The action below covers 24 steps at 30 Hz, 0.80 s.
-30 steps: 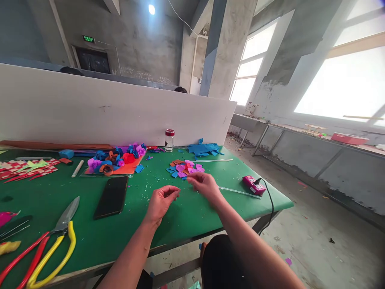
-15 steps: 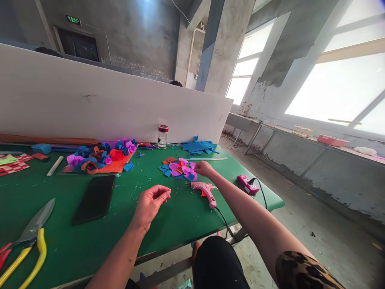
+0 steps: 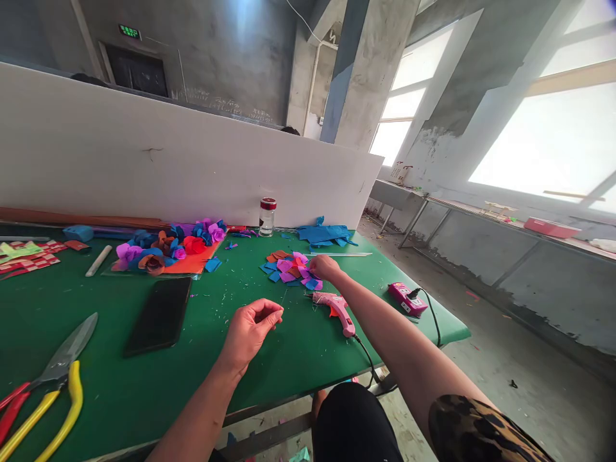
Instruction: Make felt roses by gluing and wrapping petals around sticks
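The left hand (image 3: 248,333) is in the lower middle of the frame above the green table (image 3: 283,378), thumb and forefinger pressed together at the tips; anything pinched there is too small to tell. The right hand (image 3: 327,268), right of the center, has curled fingers at the right edge of a loose pile of paper pieces (image 3: 289,266) in purple, blue, brown and pink. Its fingertips are partly hidden, so I cannot tell whether they grip a piece.

Just below the right hand lies a pink glue gun (image 3: 335,307), nozzle toward the left, its black cord (image 3: 368,354) running down over the table edge. Left of the center, a cluster of paper flowers (image 3: 158,247) sits on an orange sheet (image 3: 195,264). Below it lies a black phone (image 3: 158,316), and in the lower left corner, scissors (image 3: 61,366) with red and yellow handles. Behind the pile lie torn blue paper (image 3: 325,235) and a red-lidded jar (image 3: 267,221). A pink power strip (image 3: 407,299) lies toward the right.
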{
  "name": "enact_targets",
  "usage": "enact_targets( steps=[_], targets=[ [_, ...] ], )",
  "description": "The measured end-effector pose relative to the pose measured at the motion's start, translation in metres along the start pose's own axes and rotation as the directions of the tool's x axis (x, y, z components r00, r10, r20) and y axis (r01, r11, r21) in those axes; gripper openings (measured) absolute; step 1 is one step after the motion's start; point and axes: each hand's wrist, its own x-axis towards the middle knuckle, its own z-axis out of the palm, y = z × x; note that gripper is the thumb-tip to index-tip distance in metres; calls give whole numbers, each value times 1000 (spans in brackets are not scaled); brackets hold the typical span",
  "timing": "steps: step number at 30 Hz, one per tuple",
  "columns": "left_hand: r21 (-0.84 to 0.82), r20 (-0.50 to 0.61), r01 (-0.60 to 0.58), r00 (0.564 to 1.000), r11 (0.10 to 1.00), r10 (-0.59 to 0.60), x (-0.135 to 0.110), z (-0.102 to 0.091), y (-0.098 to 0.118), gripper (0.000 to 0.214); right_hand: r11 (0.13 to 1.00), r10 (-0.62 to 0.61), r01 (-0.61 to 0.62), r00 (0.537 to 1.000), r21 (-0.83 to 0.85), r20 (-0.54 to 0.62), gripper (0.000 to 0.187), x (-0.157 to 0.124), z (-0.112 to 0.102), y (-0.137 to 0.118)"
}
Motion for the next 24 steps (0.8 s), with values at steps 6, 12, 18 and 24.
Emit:
enact_targets(
  steps=[6,12,18,24],
  targets=[
    [-100,-5,-46,999,994,46,-1,1,4,26,942,77,-59,996,331,-40,22,-15,-14,15],
    [-214,20,-30,999,976,35,-3,5,8,34,732,-101,108,994,673,-50,20,-73,-16,-11],
    [-106,137,91,988,990,-76,-8,-1,13,46,580,-408,195,910,791,74,17,-138,1,-52],
    [-71,245,139,962,988,-118,-7,-8,10,46,453,-421,85,898,888,129,25,-153,2,-66]
  ],
)
